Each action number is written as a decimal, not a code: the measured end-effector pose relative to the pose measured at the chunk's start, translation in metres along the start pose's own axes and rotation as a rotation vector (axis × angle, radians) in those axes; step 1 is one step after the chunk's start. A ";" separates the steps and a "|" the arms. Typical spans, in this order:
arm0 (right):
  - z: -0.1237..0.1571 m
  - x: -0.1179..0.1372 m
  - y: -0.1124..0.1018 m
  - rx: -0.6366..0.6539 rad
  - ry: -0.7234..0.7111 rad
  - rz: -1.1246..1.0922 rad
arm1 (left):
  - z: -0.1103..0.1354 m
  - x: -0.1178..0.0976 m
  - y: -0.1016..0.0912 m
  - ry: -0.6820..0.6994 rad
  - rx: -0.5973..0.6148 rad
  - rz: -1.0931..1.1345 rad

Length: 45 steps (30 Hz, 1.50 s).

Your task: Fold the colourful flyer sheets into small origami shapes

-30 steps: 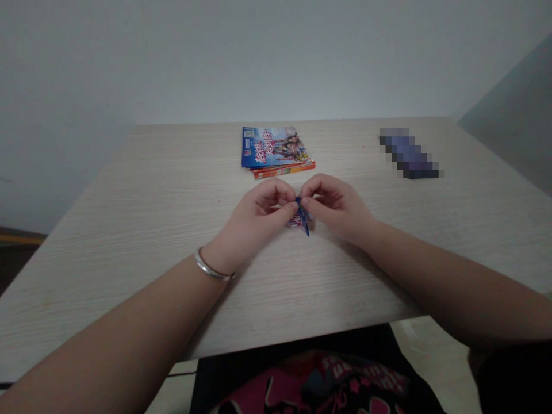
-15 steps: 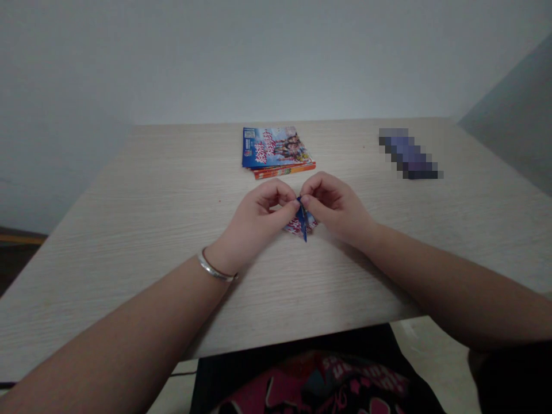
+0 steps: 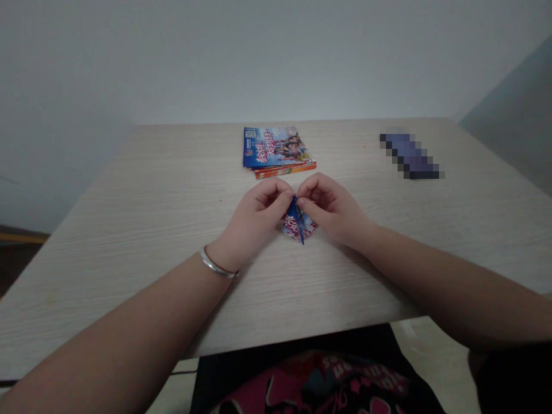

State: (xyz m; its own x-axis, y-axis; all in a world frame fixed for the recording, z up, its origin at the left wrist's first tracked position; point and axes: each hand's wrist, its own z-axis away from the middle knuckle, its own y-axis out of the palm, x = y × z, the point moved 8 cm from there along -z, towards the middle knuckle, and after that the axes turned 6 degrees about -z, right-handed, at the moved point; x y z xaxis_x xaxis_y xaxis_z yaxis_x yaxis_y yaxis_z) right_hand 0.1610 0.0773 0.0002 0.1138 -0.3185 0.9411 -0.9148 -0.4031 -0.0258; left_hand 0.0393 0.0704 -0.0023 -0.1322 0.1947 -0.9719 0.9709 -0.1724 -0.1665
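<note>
A small folded piece of printed paper (image 3: 297, 224), blue with red and white, stands on the pale wooden table (image 3: 150, 190) in the middle of the view. My left hand (image 3: 254, 224) and my right hand (image 3: 332, 210) meet over it, each pinching its upper edge between thumb and fingers. A raised blue fold points toward me between the two thumbs. My left wrist wears a silver bangle (image 3: 215, 265). Most of the paper's top is hidden by my fingers.
A thin stack of colourful printed booklets (image 3: 276, 150) lies just beyond my hands. A dark blurred-out object (image 3: 409, 156) rests at the back right. The table's near edge runs below my forearms, with my patterned clothing (image 3: 319, 382) under it. A plain wall stands behind.
The folded paper has spread a little wider below my fingers and its tip sits slightly lower. My hands have edged a touch closer together.
</note>
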 end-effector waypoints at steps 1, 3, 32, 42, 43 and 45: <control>0.000 0.001 -0.001 -0.021 -0.009 0.013 | 0.000 -0.002 0.000 0.020 -0.007 -0.012; -0.002 0.001 -0.005 -0.068 -0.014 0.035 | -0.001 -0.002 0.000 0.034 0.004 0.016; 0.000 -0.015 0.005 0.082 0.234 -0.057 | 0.001 0.020 0.009 -0.129 0.166 0.042; -0.001 -0.020 -0.001 0.027 0.228 -0.011 | 0.001 0.019 0.011 -0.191 0.145 0.060; -0.002 -0.019 -0.004 0.004 0.203 -0.005 | 0.001 0.019 0.011 -0.186 0.142 0.064; -0.004 -0.016 -0.009 -0.056 0.149 -0.002 | 0.001 0.020 0.012 -0.167 0.149 0.066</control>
State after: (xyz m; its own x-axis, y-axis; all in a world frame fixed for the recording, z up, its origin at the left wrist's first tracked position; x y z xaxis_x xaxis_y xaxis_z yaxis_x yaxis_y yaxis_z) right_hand 0.1661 0.0894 -0.0136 0.0609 -0.1857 0.9807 -0.9352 -0.3540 -0.0090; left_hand 0.0486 0.0715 -0.0236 -0.1127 0.0182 -0.9935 0.9399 -0.3224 -0.1125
